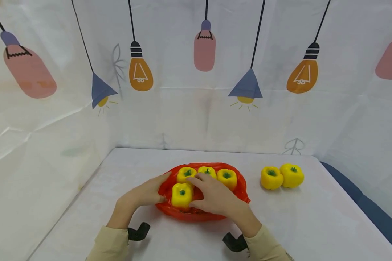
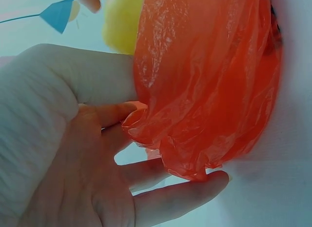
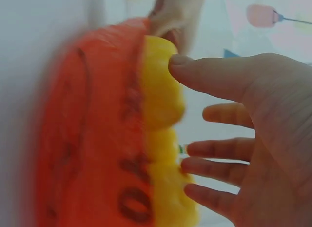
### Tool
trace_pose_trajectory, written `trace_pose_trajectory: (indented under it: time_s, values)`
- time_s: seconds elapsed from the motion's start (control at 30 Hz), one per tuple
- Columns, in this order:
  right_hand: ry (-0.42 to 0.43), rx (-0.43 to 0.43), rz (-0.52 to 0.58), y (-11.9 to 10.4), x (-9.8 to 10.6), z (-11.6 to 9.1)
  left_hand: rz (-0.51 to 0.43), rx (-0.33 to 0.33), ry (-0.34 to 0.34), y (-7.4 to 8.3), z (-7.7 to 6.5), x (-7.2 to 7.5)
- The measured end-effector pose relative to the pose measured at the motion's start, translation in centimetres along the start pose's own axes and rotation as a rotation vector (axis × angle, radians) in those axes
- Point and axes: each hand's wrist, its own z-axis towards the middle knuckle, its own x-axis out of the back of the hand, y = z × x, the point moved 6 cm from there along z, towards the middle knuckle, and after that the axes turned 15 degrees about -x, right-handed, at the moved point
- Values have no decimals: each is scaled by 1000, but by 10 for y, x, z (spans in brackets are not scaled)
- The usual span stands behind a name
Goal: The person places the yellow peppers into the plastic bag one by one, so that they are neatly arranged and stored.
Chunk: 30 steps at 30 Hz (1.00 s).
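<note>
A red plastic bag (image 1: 202, 216) lies on the table with its mouth open, and several yellow bell peppers sit inside it. My left hand (image 1: 146, 192) holds the bag's left rim. In the left wrist view its thumb goes behind the red plastic (image 2: 204, 85) while the fingers lie along the outer side. Over the bag reaches my right hand (image 1: 215, 195), fingers spread and fairly straight. Its thumb tip is right at the front yellow bell pepper (image 1: 182, 195), which stands stem up near the left rim. The right wrist view shows this pepper (image 3: 161, 85) above the bag's edge.
Two more yellow bell peppers stand side by side on the table to the right, one pepper (image 1: 272, 178) against the other pepper (image 1: 292, 175). The white table (image 1: 170, 241) meets a lamp-patterned cloth (image 1: 183, 119) at its back edge. Something dark blue (image 1: 356, 195) lies beyond the right edge.
</note>
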Motion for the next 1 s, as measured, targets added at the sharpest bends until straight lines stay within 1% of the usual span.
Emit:
trace_pose_trajectory:
  time_s: [0.2,0.37,0.53,0.7,0.9,1.0]
  values:
    - [-26,-31,103,16,17,-3,13,-13,3,0,1,0]
    - [26,-90,156,37,33,-5,16,-13,3,2,1,0]
    - [74,-152,150,63,50,-6,20,-21,7,2,1,0]
    - [107,-190,114,97,63,-6,19,-35,9,1,1,0]
    - [128,-276,96,140,73,-9,15,-22,7,0,1,-1]
    - [150,-305,96,156,77,-11,12,-21,8,1,1,-1]
